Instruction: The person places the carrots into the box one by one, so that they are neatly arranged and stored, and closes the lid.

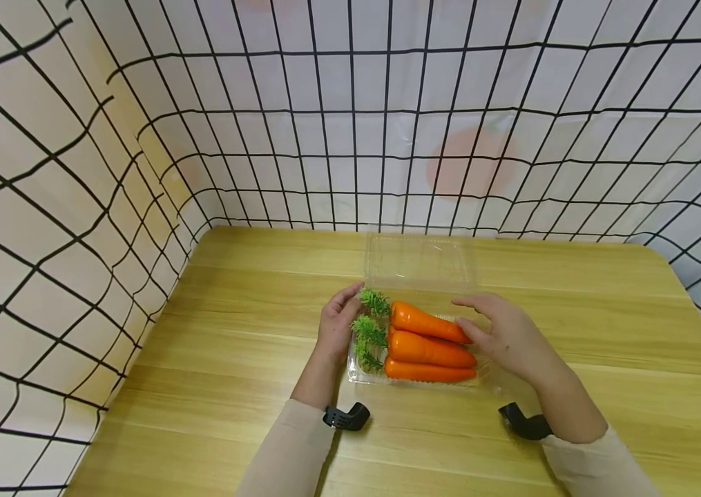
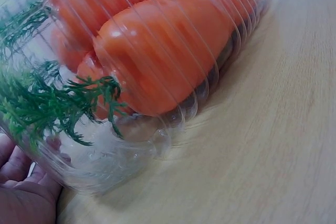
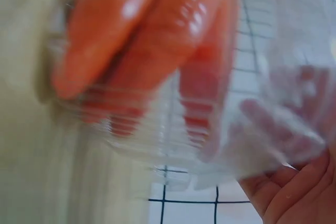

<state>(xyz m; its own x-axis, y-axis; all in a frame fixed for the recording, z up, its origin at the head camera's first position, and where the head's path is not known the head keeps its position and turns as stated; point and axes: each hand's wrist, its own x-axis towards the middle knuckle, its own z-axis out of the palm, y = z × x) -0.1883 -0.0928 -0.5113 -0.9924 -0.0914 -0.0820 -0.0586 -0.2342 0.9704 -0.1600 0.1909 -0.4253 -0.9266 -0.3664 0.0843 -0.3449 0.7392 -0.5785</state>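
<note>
Several orange carrots with green leafy tops lie side by side in a clear plastic box, their tips pointing right. My left hand is at the box's left end, beside the leaves; in the left wrist view its fingers are close against the clear wall. On the right, my right hand is at the carrot tips, thumb and forefinger spread apart. The right wrist view is blurred and shows some of its fingers through the plastic.
The box's clear lid is folded back flat behind it on the wooden table. Black wire mesh stands along the back and both sides of the table, with pale sheeting behind it.
</note>
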